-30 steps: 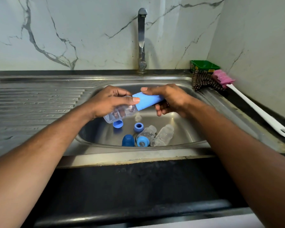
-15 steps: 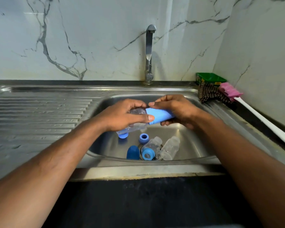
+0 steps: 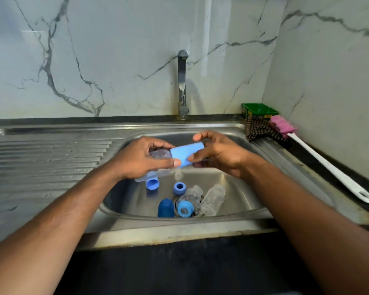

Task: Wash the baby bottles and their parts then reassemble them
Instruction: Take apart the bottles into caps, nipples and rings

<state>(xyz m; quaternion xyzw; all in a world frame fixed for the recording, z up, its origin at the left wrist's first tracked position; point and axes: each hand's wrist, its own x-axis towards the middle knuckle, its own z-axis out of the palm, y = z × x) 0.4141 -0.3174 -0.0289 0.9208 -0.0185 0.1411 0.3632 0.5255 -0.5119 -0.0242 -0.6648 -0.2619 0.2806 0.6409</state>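
Observation:
Over the steel sink (image 3: 239,211) my left hand (image 3: 136,160) grips a clear baby bottle (image 3: 158,155) lying sideways. My right hand (image 3: 217,155) pinches the light blue cap (image 3: 186,153) fitted on that bottle's end. Below them in the basin lie a light blue cap (image 3: 152,184), a blue ring (image 3: 179,188), a dark blue cap (image 3: 165,208), a clear bottle with a blue ring (image 3: 188,202) and another clear bottle (image 3: 213,199). A clear teat (image 3: 178,173) stands behind the ring.
The tap (image 3: 182,81) rises behind the basin, no water running. A ribbed drainboard (image 3: 45,158) lies to the left. At the right rim sit a green box (image 3: 259,110), a patterned cloth (image 3: 258,128) and a pink bottle brush with a white handle (image 3: 328,165).
The camera view has tilted upward, so hands and sink sit lower in the frame. Both hands keep their hold on bottle and cap; my right fingers have shifted along the cap.

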